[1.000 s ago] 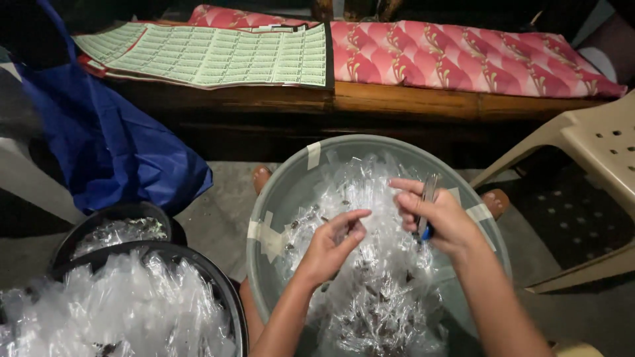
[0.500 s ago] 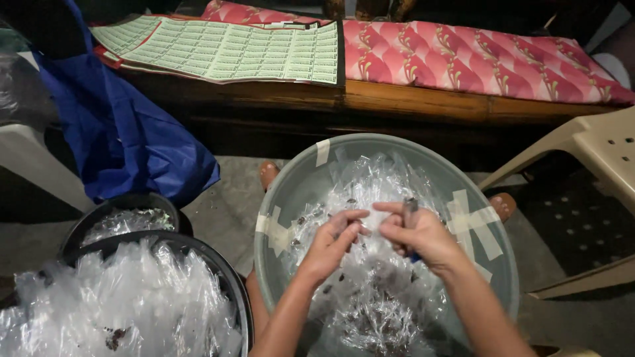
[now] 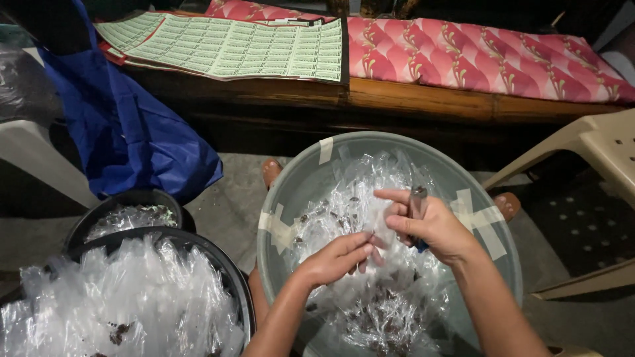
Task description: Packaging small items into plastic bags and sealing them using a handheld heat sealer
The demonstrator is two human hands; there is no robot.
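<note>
- Clear plastic packets fill the black tub (image 3: pixel 231 284) left of the grey basin (image 3: pixel 311 178); a smaller black tub (image 3: pixel 126 198) sits behind it, and a blue bag (image 3: pixel 132 132) hangs further back.
- Left hand (image 3: pixel 334 258), over the basin's middle, pinches a small clear packet (image 3: pixel 377 221) between thumb and fingers.
- Right hand (image 3: pixel 430 228), just right of it and touching the same packet, is closed around a slim dark tool (image 3: pixel 418 198) while its fingertips grip the plastic.
- Risk, as I judge it: the thin film could slip or tear between both hands, spilling its dark bits into the basin's loose heap of packets (image 3: pixel 377 311).
- Taped patches (image 3: pixel 479 218) on the basin's rim suggest cracks that might give under pressure.
</note>
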